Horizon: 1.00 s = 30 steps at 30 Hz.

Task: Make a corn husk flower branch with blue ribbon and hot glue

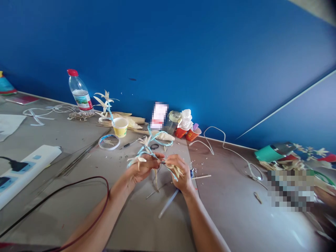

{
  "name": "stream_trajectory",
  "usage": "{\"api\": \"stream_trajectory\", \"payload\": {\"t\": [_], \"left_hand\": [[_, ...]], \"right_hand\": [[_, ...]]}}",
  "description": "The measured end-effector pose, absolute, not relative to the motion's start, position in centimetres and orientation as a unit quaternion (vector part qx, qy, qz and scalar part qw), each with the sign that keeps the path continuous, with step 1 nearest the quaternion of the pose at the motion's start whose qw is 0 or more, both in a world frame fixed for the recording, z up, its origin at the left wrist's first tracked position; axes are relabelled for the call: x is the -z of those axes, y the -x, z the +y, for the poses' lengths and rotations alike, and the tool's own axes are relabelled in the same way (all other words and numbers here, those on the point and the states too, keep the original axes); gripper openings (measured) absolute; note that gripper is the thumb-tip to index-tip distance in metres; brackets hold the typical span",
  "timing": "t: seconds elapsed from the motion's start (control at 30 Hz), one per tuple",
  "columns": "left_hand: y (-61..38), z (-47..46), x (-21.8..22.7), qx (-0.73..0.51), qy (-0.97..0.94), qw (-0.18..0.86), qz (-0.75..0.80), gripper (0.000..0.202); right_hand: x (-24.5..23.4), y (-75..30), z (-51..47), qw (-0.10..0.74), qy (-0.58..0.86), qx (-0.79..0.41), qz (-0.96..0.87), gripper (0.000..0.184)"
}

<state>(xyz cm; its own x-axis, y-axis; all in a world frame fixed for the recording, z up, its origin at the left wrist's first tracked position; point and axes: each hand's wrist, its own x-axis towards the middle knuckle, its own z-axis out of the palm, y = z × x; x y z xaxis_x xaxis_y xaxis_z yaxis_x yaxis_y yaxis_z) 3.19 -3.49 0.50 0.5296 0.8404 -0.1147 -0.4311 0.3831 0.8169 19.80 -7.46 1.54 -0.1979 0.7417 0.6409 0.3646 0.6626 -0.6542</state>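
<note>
My left hand (144,165) is closed on a dried-husk flower stem (150,151) wrapped in light blue tape, with pale petals along it. My right hand (182,171) meets it, its fingers closed on the same stem, and more pale petals (176,170) show by its palm. Below the hands lies a translucent stick (168,203). Something blue, partly hidden, sits behind my right hand. Ahead are a roll of tape (100,144), a pen (128,144) and a yellow paper cup (121,132) holding another husk flower stem (107,103).
A water bottle (82,94) stands at the back left. The power strip (34,168) lies left, and a dark red cable (101,177) loops past my left forearm. Red cups (193,133) stand by the blue wall (168,52). Another person's arm (325,196) is at far right, near a green cup (267,153).
</note>
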Motion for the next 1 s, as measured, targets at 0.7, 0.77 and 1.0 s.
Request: {"api": "stream_trajectory", "payload": {"t": [0.7, 0.77, 1.0], "left_hand": [[-4.8, -3.9, -0.7, -0.491, -0.391, 0.686, 0.367, 0.019], [-4.6, -3.8, -0.8, -0.495, -0.411, 0.662, 0.386, 0.018], [-3.5, -3.0, -0.7, -0.469, -0.501, 0.578, 0.441, 0.011]], "right_hand": [[-0.1, -18.0, -7.5, 0.570, 0.494, -0.324, -0.572, 0.021], [-0.4, -18.1, -7.7, 0.586, 0.465, -0.401, -0.529, 0.035], [-1.2, -19.6, -6.8, 0.608, 0.379, -0.540, -0.442, 0.056]]}}
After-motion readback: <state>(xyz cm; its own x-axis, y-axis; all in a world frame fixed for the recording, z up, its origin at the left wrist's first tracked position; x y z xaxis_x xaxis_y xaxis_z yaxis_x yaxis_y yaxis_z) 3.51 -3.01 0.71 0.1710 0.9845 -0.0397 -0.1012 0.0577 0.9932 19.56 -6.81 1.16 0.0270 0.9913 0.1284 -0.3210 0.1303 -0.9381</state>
